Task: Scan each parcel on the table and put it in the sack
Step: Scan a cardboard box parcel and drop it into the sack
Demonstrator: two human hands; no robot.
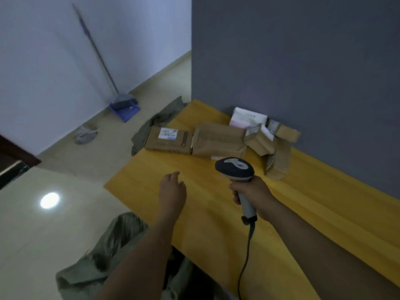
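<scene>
Bare left hand (173, 190) and right hand (252, 192), forearms (138, 245) seemingly bare up to the frame's edge.

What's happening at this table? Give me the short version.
A person is scanning parcels. Their right hand grips a grey and black handheld barcode scanner by its handle above the yellow wooden table. The left hand is open and empty, stretched toward the flat brown cardboard parcel with a white label. That one and several other brown cardboard parcels lie piled at the far side, by the grey wall. An olive-green fabric sack sits on the floor at the table's near edge.
</scene>
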